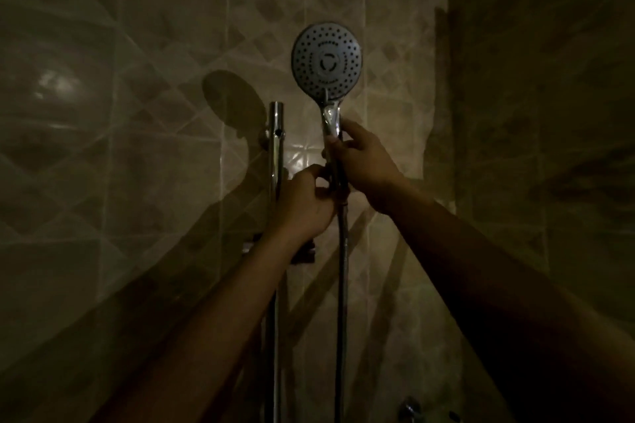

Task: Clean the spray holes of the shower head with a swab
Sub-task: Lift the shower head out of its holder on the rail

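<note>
Dim bathroom, light falling only on the middle of the tiled wall point(154, 154); landmark taken: the chrome slide rail point(276, 148), upright on that wall; the shower head point(327, 58) stands just right of the rail's top end and above it, round face turned toward the camera, spray holes showing as dark dots in rings around a centre cap; its chrome handle point(331, 122) points down, and the hose point(341, 268) hangs from it, running parallel to the rail on its right; right hand point(364, 161), right of the rail, is wrapped round the lower handle, thumb across the front, fingers curled behind; left hand point(305, 203), touching or nearly touching the rail on its right side, has fingers bunched at the dark fitting where handle meets hose; whether it pinches the fitting, a holder clip or something small I cannot tell, too dark; no swab visible in either hand or anywhere near the rail; shadow of the head lies on the tiles left of the rail; a dark bracket point(302, 252) sits low beside the rail under the left wrist, detail lost; judgement: step in hand is the preliminary one, freeing or steadying the head at its mount, holes not yet touched; next move likely calls for the right hand to keep the face steady and turned to the light, while the left lets go and fetches a swab, then works the tip into single holes; poor light will make aiming hard.
</note>
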The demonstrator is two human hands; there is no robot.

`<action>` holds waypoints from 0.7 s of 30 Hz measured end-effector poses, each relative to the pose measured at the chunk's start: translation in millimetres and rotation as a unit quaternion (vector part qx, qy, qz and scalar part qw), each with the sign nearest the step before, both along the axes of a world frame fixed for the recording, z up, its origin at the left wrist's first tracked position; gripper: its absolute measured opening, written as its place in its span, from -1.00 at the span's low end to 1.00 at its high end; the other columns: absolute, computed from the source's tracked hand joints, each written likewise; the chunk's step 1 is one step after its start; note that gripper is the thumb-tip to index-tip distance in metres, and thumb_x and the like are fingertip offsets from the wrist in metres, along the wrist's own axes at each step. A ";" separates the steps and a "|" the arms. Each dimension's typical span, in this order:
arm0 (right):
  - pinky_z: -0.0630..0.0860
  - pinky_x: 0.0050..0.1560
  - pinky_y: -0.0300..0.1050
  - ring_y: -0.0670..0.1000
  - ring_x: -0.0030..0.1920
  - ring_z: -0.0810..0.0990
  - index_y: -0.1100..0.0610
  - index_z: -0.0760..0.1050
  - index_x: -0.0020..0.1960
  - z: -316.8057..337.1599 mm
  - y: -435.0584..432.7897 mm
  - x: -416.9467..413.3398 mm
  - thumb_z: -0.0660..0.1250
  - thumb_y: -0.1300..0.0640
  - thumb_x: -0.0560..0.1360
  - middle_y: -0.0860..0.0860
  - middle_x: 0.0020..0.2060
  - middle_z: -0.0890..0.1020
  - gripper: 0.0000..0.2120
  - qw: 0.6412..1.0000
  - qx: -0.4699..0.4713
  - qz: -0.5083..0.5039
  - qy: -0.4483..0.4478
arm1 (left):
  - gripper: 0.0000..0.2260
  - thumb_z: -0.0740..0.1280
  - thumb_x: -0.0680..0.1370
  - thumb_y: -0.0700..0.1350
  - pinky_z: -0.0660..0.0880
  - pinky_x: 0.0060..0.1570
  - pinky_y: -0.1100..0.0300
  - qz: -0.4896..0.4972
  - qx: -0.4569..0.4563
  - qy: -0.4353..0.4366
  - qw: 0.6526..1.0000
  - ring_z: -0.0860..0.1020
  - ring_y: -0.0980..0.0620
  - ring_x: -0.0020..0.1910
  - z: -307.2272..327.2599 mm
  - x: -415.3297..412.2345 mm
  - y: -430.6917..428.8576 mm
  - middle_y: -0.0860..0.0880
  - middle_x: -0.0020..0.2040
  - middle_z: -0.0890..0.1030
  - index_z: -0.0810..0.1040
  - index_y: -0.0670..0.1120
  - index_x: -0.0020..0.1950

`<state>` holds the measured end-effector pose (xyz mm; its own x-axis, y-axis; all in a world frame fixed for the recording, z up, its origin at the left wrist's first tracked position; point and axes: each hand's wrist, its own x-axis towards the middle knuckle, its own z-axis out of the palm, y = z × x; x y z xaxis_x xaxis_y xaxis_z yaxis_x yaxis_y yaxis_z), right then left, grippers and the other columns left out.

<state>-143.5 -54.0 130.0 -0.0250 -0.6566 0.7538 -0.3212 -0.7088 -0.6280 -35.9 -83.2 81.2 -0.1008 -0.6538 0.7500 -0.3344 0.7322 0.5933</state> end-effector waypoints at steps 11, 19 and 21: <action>0.57 -0.16 -0.03 0.04 -0.17 0.62 0.14 0.51 0.09 -22.2 104.2 -123.7 0.28 0.09 0.63 0.11 -0.17 0.63 -0.88 0.998 0.000 -0.016 -0.067 | -0.84 0.33 0.56 0.02 0.58 -0.14 0.16 -0.260 0.122 -0.003 0.958 0.66 0.09 -0.15 -36.3 -111.9 97.1 0.02 -0.10 0.71 0.63 -0.01 0.04; 0.59 -0.14 -0.07 0.02 -0.20 0.65 0.22 0.53 0.06 -105.4 216.6 -200.3 0.25 0.15 0.65 0.08 -0.18 0.66 -0.85 0.993 0.025 -0.009 -0.119 | -0.75 0.38 0.50 -0.02 0.36 -0.51 0.20 -0.445 0.307 0.097 0.836 0.42 0.04 -0.55 -140.6 -224.5 199.5 -0.04 -0.44 0.48 0.50 -0.10 -0.33; 0.56 -0.18 -0.08 0.01 -0.24 0.63 0.13 0.54 -0.03 -128.6 245.3 -220.8 0.22 0.09 0.66 0.06 -0.22 0.64 -0.82 0.991 0.065 0.005 -0.114 | -0.72 0.39 0.49 -0.01 0.26 -0.55 0.21 -0.476 0.336 0.091 0.807 0.34 0.06 -0.60 -169.9 -246.7 222.7 -0.02 -0.46 0.42 0.46 -0.09 -0.36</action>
<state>-364.3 191.2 1.3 -0.1778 -0.7489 0.6383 -0.1540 -0.6195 -0.7697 -282.6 139.4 -88.7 -0.7256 -0.6102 0.3182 0.3291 0.0984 0.9391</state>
